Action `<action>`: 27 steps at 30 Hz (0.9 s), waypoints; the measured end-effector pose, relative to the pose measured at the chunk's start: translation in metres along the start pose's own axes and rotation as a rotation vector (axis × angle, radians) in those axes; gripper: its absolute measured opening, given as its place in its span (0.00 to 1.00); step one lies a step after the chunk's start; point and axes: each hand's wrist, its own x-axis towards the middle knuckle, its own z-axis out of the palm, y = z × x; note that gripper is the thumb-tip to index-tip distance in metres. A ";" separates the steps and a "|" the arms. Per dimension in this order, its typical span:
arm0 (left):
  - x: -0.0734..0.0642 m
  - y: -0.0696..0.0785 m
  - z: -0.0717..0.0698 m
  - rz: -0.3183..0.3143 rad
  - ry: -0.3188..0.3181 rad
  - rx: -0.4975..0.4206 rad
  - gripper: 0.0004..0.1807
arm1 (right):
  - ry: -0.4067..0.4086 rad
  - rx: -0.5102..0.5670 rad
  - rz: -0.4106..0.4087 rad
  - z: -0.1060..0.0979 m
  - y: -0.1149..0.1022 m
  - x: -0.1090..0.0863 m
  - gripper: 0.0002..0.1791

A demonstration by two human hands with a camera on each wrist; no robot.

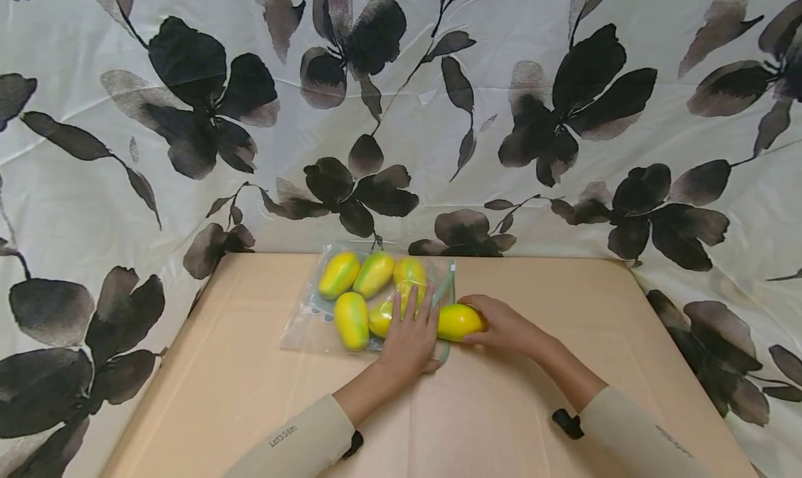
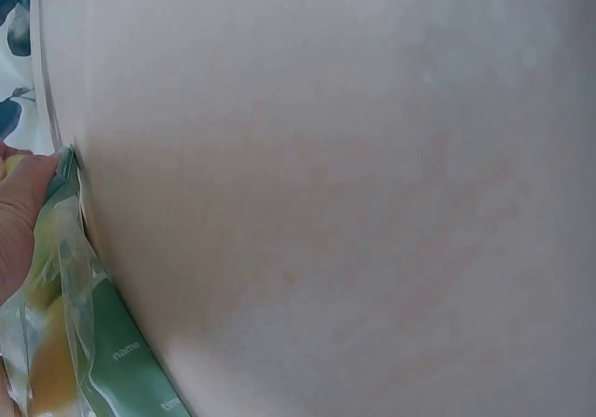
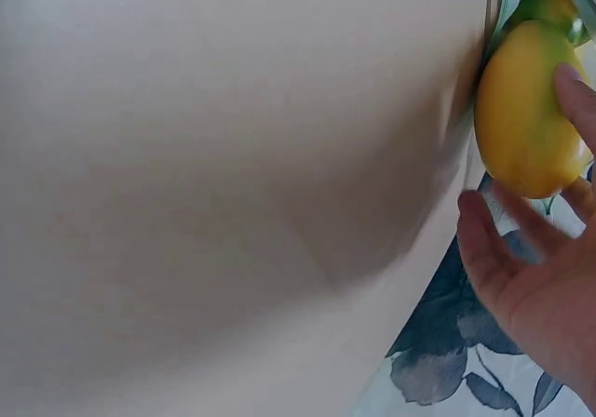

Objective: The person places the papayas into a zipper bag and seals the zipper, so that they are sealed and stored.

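Observation:
Yellow-green mangoes (image 1: 353,321), several of them, lie inside a clear plastic zip bag (image 1: 301,335) flat on the cardboard. The bag's green strip (image 2: 121,352) runs along its open right side. My left hand (image 1: 410,335) rests on the bag near that opening, fingers extended over the plastic; its thumb touches the strip in the left wrist view. At the opening, my right hand (image 1: 504,326) holds the outer end of one mango (image 3: 529,110) between thumb and fingers. That mango's inner end is hidden by the strip and the left hand.
A large cardboard sheet (image 1: 551,290) forms the work surface. White cloth with dark flowers (image 1: 451,144) hangs behind it and shows at both sides. Black bands (image 1: 567,422) sit on the sleeves.

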 end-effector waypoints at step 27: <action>-0.001 0.001 0.002 0.012 0.020 0.018 0.67 | -0.059 0.218 -0.070 0.007 -0.001 0.016 0.24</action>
